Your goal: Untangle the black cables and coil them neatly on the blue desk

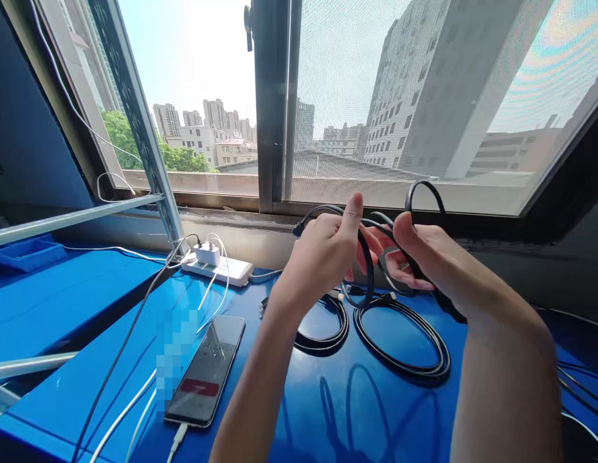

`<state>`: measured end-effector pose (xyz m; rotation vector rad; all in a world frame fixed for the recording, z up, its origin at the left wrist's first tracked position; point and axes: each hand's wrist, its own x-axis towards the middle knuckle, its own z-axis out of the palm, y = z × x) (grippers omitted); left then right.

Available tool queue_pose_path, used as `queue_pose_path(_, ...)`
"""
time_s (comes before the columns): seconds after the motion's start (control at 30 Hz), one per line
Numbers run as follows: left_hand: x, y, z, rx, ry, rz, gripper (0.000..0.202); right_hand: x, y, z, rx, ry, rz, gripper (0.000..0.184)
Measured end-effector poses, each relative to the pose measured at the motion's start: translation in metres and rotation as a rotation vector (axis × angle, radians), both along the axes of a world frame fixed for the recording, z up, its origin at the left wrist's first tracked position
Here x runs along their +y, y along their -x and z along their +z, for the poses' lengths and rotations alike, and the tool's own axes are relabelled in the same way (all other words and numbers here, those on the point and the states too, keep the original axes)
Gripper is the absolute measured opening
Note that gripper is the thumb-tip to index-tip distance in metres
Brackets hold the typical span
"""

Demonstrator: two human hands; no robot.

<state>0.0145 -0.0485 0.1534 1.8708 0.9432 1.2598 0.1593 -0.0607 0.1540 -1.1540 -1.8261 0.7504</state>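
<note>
Both my hands are raised over a blue table, with a black cable (pixel 366 270) looped between them. My left hand (pixel 323 247) is closed round one part of the cable, thumb up, and a dark plug (pixel 298 228) pokes out beyond its knuckles. Another stretch of the cable is gripped in my right hand (pixel 436 257), where a loop arches above the thumb. Below my hands lie two coiled black cables, one at the left (pixel 323 341), partly hidden by my left wrist, and one at the right (pixel 438 360).
A phone (pixel 207 373) with a white charging cable (pixel 178 440) lies left of my arm. Behind it a white power strip (pixel 231 270) holds a charger (pixel 207 254). A metal frame (pixel 154 135) stands at the left, a blue tray (pixel 26 254) beyond it. A window runs along the back.
</note>
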Motion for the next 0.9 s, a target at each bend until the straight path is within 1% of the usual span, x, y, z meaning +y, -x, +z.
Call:
queue_pose_path(0.07, 0.003, 0.001, -0.001, 0.051, 0.032, 0.0, 0.061, -0.002, -0.001, -0.001, -0.1, -0.067, 0.063, 0.064)
queue_pose_path(0.13, 0.008, 0.002, -0.003, 0.105, 0.079, -0.015, 0.065, -0.003, -0.001, -0.003, -0.168, -0.147, 0.056, 0.046)
queue_pose_path(0.2, 0.013, 0.002, -0.005, 0.119, 0.115, -0.052, 0.066, -0.001, 0.0, -0.005, -0.195, -0.228, -0.009, 0.03)
queue_pose_path(0.23, 0.015, 0.003, -0.006, 0.109, 0.12, -0.062, 0.065, 0.0, 0.0, -0.006, -0.198, -0.26, -0.053, 0.026)
queue_pose_path(0.27, 0.016, 0.005, -0.006, 0.096, 0.117, -0.056, 0.063, 0.001, 0.001, -0.007, -0.196, -0.283, -0.106, 0.024)
queue_pose_path(0.33, 0.016, 0.01, -0.004, 0.073, 0.082, 0.006, 0.061, 0.004, 0.001, -0.007, -0.19, -0.303, -0.223, 0.021)
queue_pose_path(0.4, 0.012, 0.017, 0.0, 0.045, -0.016, 0.083, 0.054, 0.006, 0.0, -0.007, -0.202, -0.297, -0.306, 0.019)
queue_pose_path(0.47, 0.006, 0.025, 0.006, -0.002, -0.181, 0.145, 0.041, 0.007, -0.002, -0.006, -0.219, -0.299, -0.348, 0.018)
queue_pose_path(0.53, 0.0, 0.031, 0.01, -0.017, -0.362, 0.179, 0.025, 0.006, -0.004, -0.006, -0.218, -0.331, -0.369, 0.02)
queue_pose_path(0.57, -0.002, 0.032, 0.01, 0.01, -0.431, 0.176, 0.027, 0.005, -0.005, -0.006, -0.204, -0.358, -0.374, 0.022)
queue_pose_path(0.6, -0.003, 0.032, 0.01, 0.06, -0.478, 0.155, 0.038, 0.004, -0.005, -0.006, -0.186, -0.388, -0.373, 0.024)
queue_pose_path(0.67, -0.001, 0.027, 0.006, 0.2, -0.509, 0.089, 0.059, 0.001, -0.004, -0.006, -0.175, -0.441, -0.342, 0.027)
queue_pose_path(0.7, 0.001, 0.023, 0.003, 0.261, -0.506, 0.069, 0.062, -0.001, -0.004, -0.005, -0.185, -0.46, -0.316, 0.028)
queue_pose_path(0.73, 0.005, 0.017, 0.0, 0.304, -0.499, 0.067, 0.059, -0.003, -0.003, -0.003, -0.201, -0.48, -0.295, 0.028)
queue_pose_path(0.8, 0.013, 0.006, -0.005, 0.32, -0.49, 0.117, 0.045, -0.008, -0.001, 0.0, -0.23, -0.527, -0.285, 0.025)
queue_pose_path(0.9, 0.021, -0.005, -0.009, 0.29, -0.435, 0.209, 0.011, -0.016, -0.001, 0.004, -0.201, -0.612, -0.342, 0.017)
